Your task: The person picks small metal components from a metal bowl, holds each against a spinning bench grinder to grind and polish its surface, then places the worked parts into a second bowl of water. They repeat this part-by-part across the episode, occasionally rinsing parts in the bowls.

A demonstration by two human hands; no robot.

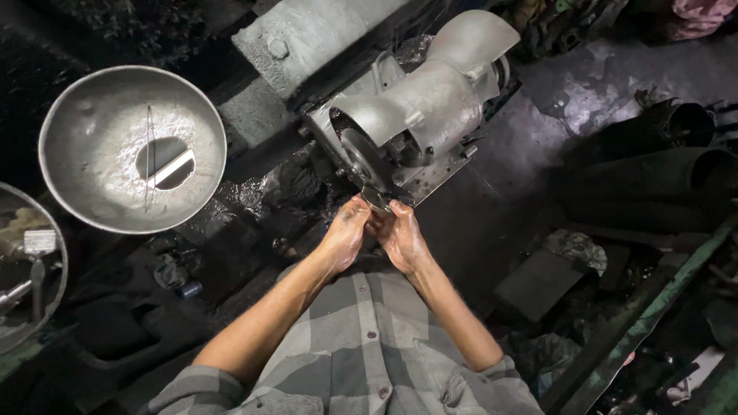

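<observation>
My left hand (346, 233) and my right hand (400, 236) are side by side, both gripping one small dark metal piece (378, 199). The piece is pressed against the lower edge of a round grinding wheel (360, 159). The wheel belongs to a grey metal bench grinder (430, 100) with a curved guard, bolted on a dirty base just beyond my hands. Fingers hide most of the piece. My grey checked shirt fills the bottom of the view.
A large shiny metal bowl (131, 146) with a hole and a flat bar in it sits at the left. Another bowl's rim (31, 269) shows at the far left edge. Dark pipes (676, 154) lie at the right; greasy scrap and rags cover the floor.
</observation>
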